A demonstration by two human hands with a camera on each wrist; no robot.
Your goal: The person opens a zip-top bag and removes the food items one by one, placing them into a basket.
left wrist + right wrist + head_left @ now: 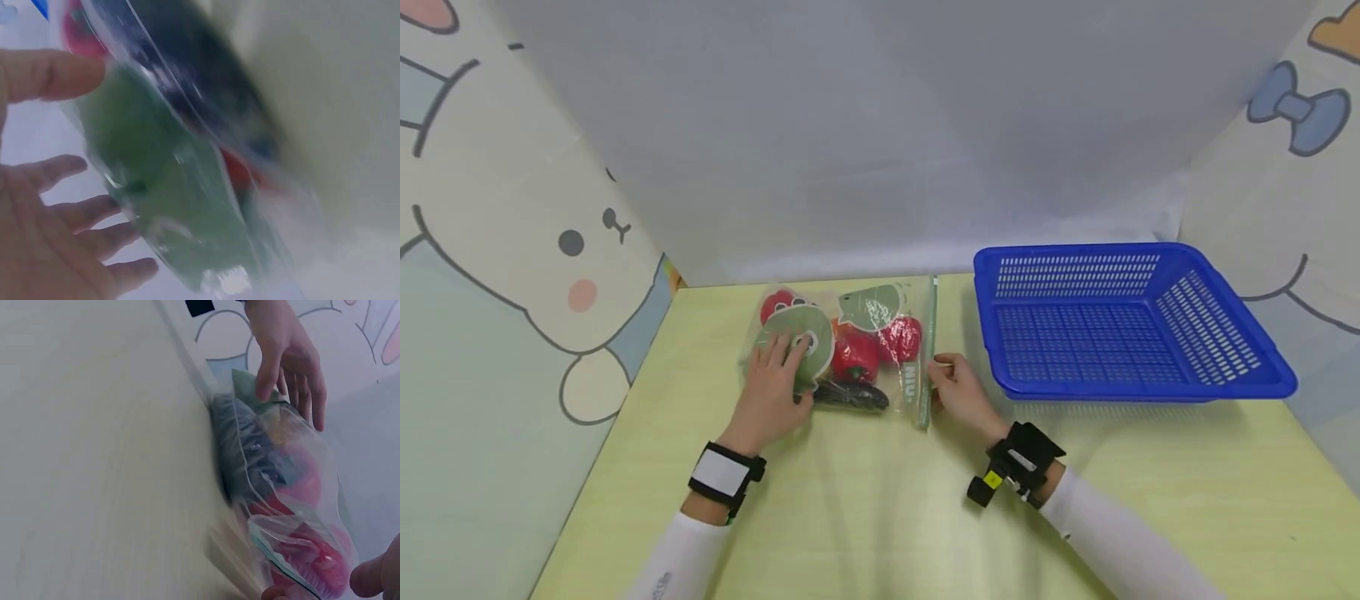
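1 bag, "NIU" print; L fingers apart over it; R fingers at edge, grip: can't tell.

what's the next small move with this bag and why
Probably the right hand should pinch the strip along the bag's right edge: its fingers are right beside it, the left hand is at the opposite end, perhaps to steady it, and the vegetables lie inside.
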